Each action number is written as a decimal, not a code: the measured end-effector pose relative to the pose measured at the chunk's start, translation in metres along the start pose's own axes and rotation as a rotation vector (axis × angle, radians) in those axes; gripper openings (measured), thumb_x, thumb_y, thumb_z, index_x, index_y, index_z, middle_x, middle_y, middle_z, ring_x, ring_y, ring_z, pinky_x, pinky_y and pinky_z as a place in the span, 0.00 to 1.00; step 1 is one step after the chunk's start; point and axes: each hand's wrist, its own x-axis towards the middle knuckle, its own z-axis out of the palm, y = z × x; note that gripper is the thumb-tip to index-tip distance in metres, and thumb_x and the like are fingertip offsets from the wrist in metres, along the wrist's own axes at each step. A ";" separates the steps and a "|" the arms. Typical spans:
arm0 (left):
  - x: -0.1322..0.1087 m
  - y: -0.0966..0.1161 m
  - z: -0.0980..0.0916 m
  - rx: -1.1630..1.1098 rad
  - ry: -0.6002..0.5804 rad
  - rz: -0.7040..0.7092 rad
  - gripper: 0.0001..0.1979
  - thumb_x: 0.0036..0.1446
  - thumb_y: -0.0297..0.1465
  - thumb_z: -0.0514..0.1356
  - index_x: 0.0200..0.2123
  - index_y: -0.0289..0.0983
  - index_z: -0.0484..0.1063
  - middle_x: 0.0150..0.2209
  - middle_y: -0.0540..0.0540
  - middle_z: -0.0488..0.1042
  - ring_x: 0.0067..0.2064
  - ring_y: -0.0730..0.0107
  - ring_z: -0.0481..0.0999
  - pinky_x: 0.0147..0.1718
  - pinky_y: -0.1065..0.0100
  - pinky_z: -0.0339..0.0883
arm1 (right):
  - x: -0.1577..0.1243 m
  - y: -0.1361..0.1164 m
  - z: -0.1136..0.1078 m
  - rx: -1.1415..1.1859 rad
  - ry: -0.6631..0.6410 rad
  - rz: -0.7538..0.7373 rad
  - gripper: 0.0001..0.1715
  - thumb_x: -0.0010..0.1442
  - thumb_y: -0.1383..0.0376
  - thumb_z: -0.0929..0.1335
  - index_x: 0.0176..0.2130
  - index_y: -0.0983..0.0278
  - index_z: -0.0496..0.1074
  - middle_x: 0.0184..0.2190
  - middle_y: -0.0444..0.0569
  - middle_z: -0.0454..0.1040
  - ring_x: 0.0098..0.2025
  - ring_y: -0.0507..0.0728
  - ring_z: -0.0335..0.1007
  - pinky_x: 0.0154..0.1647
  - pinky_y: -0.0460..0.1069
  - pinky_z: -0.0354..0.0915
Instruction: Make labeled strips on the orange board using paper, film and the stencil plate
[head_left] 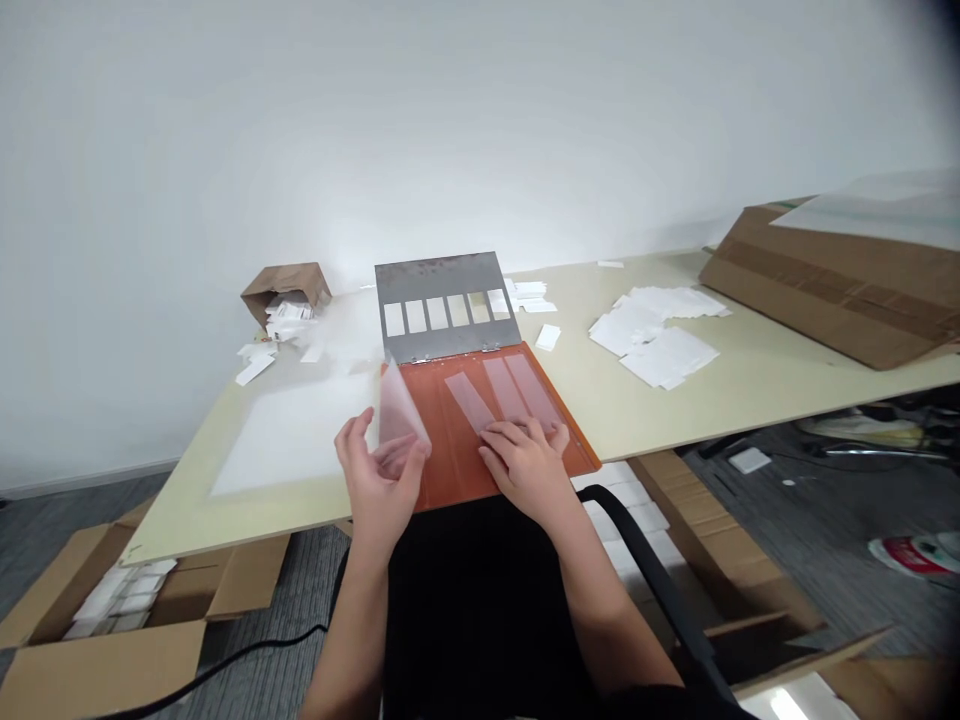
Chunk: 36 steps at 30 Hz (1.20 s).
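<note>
In the head view my left hand [381,478] holds a clear plastic film sheet [401,408] between thumb and fingers. The sheet is bent and lifted at its near end, over the left part of an orange board [442,455]. My right hand [529,462] is low over the board, thumb and fingertips closed at the near end of a narrow clear film strip [470,402], which lies aslant. More clear strips [517,390] lie on the board to its right. Hinged to the board's far edge, a grey metal plate [442,345] with a row of rectangular windows stands tilted back.
A large translucent sheet [289,430] covers the table's left side. Behind it, a brown paper bag [289,283] spills white pieces. White cards [667,355] and a big carton [832,285] sit on the right. Open cartons [112,655] with white items stand below the table [757,400].
</note>
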 end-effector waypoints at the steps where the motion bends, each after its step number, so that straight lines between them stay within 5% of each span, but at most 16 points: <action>1: 0.000 0.001 -0.006 0.008 0.036 0.002 0.32 0.52 0.37 0.68 0.58 0.45 0.61 0.61 0.40 0.51 0.39 0.72 0.80 0.39 0.64 0.80 | 0.000 -0.001 0.002 -0.014 0.003 0.005 0.17 0.70 0.57 0.60 0.48 0.55 0.76 0.51 0.50 0.77 0.54 0.64 0.62 0.57 0.67 0.42; 9: -0.008 0.004 -0.035 -0.011 0.130 -0.003 0.29 0.54 0.35 0.68 0.58 0.47 0.65 0.60 0.43 0.54 0.40 0.71 0.81 0.40 0.66 0.80 | 0.001 -0.007 0.011 -0.110 0.002 0.048 0.20 0.69 0.52 0.61 0.50 0.57 0.75 0.51 0.53 0.76 0.52 0.66 0.61 0.57 0.70 0.41; 23: -0.019 0.009 -0.035 0.025 0.163 -0.006 0.31 0.53 0.34 0.68 0.59 0.47 0.64 0.60 0.42 0.57 0.40 0.70 0.81 0.41 0.64 0.80 | 0.003 -0.007 0.012 -0.067 -0.021 0.078 0.24 0.70 0.52 0.58 0.59 0.57 0.67 0.54 0.55 0.75 0.57 0.67 0.60 0.59 0.74 0.40; 32: -0.019 0.003 -0.033 0.053 0.202 0.053 0.17 0.57 0.34 0.65 0.50 0.40 0.74 0.55 0.42 0.63 0.39 0.73 0.80 0.40 0.68 0.79 | 0.004 -0.008 0.011 -0.058 -0.030 0.078 0.24 0.70 0.53 0.59 0.59 0.59 0.67 0.55 0.55 0.74 0.60 0.67 0.60 0.60 0.75 0.38; 36: -0.018 0.006 -0.030 0.031 0.221 -0.009 0.20 0.57 0.35 0.65 0.53 0.41 0.73 0.56 0.42 0.62 0.39 0.73 0.80 0.38 0.69 0.79 | 0.003 -0.006 0.013 -0.050 -0.031 0.083 0.24 0.70 0.53 0.60 0.59 0.58 0.68 0.56 0.56 0.74 0.60 0.68 0.60 0.60 0.75 0.37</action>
